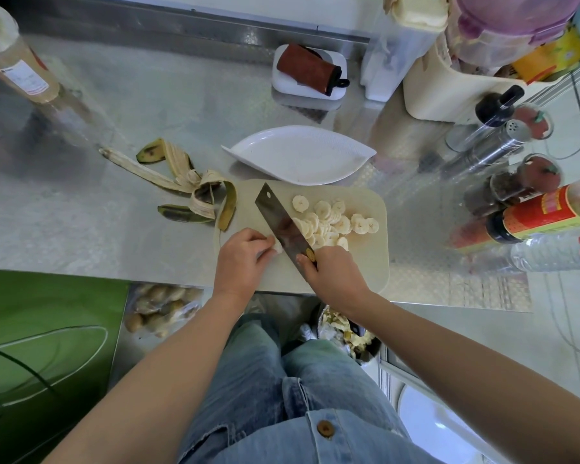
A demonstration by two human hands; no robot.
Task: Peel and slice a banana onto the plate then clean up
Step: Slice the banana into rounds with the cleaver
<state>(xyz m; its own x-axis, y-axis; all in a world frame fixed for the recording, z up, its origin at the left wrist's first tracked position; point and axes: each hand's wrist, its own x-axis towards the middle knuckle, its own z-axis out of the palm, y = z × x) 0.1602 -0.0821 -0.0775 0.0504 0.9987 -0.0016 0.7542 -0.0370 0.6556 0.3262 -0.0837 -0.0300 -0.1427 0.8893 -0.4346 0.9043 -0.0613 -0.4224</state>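
**Last cuts under way**

Head view: left hand pinches the banana stub on the cutting board; right hand grips the cleaver. Slices pile beside the cleaver (plate just beyond, bare). Next I'd finish, then lift them across. Peel lies left; bottles crowd right.

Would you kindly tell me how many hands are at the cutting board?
2. The left hand pinches the banana stub on the cutting board; the right hand grips the knife handle just right of it. None seems hidden.
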